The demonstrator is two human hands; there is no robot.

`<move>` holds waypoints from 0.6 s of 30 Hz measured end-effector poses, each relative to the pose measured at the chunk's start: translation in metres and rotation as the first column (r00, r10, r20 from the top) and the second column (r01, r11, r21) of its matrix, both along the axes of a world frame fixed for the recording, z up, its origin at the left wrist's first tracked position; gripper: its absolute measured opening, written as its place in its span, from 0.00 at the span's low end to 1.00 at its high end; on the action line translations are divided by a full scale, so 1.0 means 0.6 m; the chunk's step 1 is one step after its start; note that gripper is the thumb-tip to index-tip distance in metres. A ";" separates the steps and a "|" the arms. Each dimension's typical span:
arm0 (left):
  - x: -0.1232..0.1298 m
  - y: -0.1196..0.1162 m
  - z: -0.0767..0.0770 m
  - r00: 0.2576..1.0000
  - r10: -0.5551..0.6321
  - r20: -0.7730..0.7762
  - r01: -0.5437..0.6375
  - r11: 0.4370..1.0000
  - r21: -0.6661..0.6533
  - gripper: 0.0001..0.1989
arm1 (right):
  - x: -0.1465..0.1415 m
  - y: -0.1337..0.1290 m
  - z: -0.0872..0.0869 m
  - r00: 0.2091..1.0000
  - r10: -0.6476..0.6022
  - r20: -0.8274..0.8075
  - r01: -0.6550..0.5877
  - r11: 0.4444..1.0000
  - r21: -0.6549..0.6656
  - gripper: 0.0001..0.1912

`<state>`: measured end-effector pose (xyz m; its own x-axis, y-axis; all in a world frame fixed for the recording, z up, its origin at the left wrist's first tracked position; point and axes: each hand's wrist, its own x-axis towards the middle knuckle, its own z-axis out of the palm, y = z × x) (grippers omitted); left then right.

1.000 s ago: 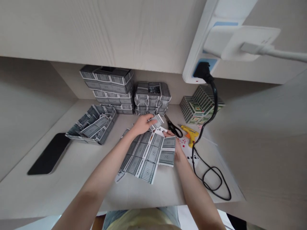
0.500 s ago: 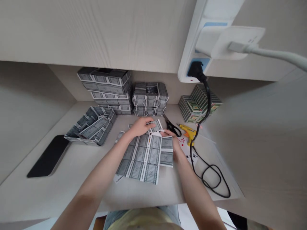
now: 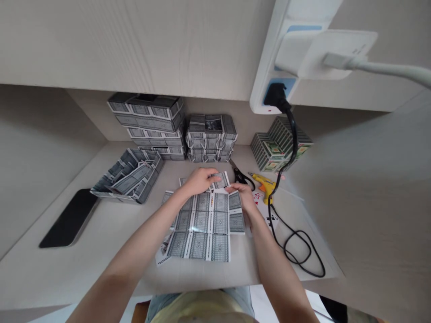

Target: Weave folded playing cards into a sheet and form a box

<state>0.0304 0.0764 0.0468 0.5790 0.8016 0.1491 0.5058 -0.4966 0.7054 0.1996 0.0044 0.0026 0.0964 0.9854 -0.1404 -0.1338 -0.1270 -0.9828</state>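
Observation:
A panel of joined playing cards (image 3: 202,226), grey-patterned backs up, lies on the desk between my forearms, with card flaps on its sides and far edge. My left hand (image 3: 202,179) is closed on a playing card (image 3: 221,180) at the panel's far edge, thumb on top. Close by on the right, my right hand (image 3: 240,193) pinches the edge of that far flap; its lower fingers are hidden behind the right-hand flap (image 3: 236,222). Loose cards (image 3: 261,204) lie face up beside my right wrist, and another card (image 3: 162,255) sticks out under the panel's near left corner.
Black scissors (image 3: 243,178) and a yellow glue gun (image 3: 266,185) with a looping black cord lie to the right. An open card-built box (image 3: 134,195), a phone (image 3: 69,220), stacked card boxes (image 3: 151,121) and card packs (image 3: 272,143) stand around. A power strip (image 3: 266,72) hangs overhead.
The panel has turned slightly and shifted a little right and nearer me. Both hands stay at its far edge, my left having moved slightly right with the card.

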 end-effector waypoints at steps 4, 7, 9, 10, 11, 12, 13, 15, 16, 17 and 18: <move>-0.002 0.002 -0.002 1.000 -0.011 -0.016 0.011 1.000 0.018 0.16 | -0.005 -0.001 0.006 1.000 -0.002 0.018 0.002 1.000 -0.016 0.10; -0.004 0.007 -0.004 0.999 0.024 0.023 -0.024 0.999 0.035 0.16 | -0.012 -0.004 0.015 0.997 -0.030 -0.075 0.027 0.999 -0.041 0.13; -0.005 0.009 -0.007 0.998 0.041 0.046 -0.043 0.998 0.039 0.16 | -0.016 -0.005 0.016 0.990 -0.003 -0.139 -0.006 0.998 -0.062 0.15; -0.005 0.010 -0.009 0.998 0.042 0.043 -0.044 0.998 0.039 0.17 | -0.018 -0.005 0.014 0.986 0.033 -0.166 -0.045 0.996 -0.071 0.16; -0.005 0.010 -0.011 0.999 0.040 0.030 -0.041 0.998 0.037 0.17 | -0.020 -0.005 0.010 0.979 0.076 -0.189 -0.092 0.993 -0.076 0.17; -0.005 0.010 -0.012 0.999 0.039 0.009 -0.039 0.999 0.037 0.16 | -0.021 -0.004 0.005 0.972 0.116 -0.203 -0.134 0.988 -0.079 0.17; -0.005 0.009 -0.014 0.999 0.039 -0.014 -0.038 0.999 0.039 0.16 | -0.022 -0.003 0.000 0.968 0.145 -0.203 -0.163 0.984 -0.077 0.17; -0.006 0.007 -0.017 0.998 0.033 -0.047 -0.030 0.998 0.048 0.16 | -0.023 -0.001 -0.010 0.970 0.160 -0.182 -0.176 0.982 -0.074 0.17; -0.007 0.005 -0.018 0.998 0.027 -0.050 -0.024 0.998 0.053 0.16 | -0.023 0.000 -0.014 0.974 0.157 -0.166 -0.170 0.983 -0.073 0.16; -0.007 0.004 -0.020 0.999 0.016 -0.045 -0.014 0.998 0.055 0.16 | -0.022 0.000 -0.018 0.977 0.156 -0.148 -0.167 0.983 -0.071 0.15; -0.008 0.002 -0.022 0.999 0.005 -0.035 -0.003 0.999 0.054 0.16 | -0.021 0.001 -0.020 0.979 0.159 -0.129 -0.169 0.983 -0.069 0.15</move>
<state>0.0257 0.0776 0.0338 0.5816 0.7950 0.1722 0.5317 -0.5318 0.6592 0.1870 0.0049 -0.0095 -0.0882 0.9716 -0.2195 -0.2233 -0.2341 -0.9462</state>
